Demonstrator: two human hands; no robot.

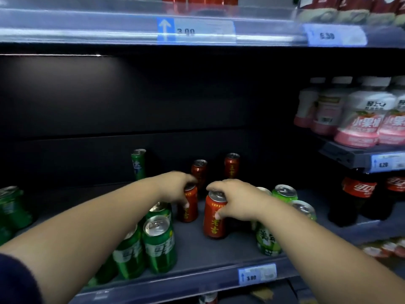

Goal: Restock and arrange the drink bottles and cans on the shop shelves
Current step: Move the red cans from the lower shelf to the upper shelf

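Both hands are busy here. The left hand [175, 187] is curled over the top of one red aluminium drink can with yellow lettering [189, 212], thumb down its side. The right hand [237, 201] is clamped the same way round a second red can [213, 226] just beside it. Both cans stand upright about midway back on the dark grey metal shelf [208, 251], with two more red cans [199, 171] behind them near the back wall.

What I'd worry about is how crowded it is. The dark green soda cans [160, 246] sit right under the left forearm, and the pale green cans [269, 240] are tucked under the right wrist. Slide either red can sideways or drop an elbow and you'd probably clip one and send it over the front edge, past the small blue-and-white price tag [257, 276]. Grips from the top are a bit slippy too, so a can could tip if it's dragged rather than lifted. The tall slim green can [138, 163] at the back also looks easy to topple.
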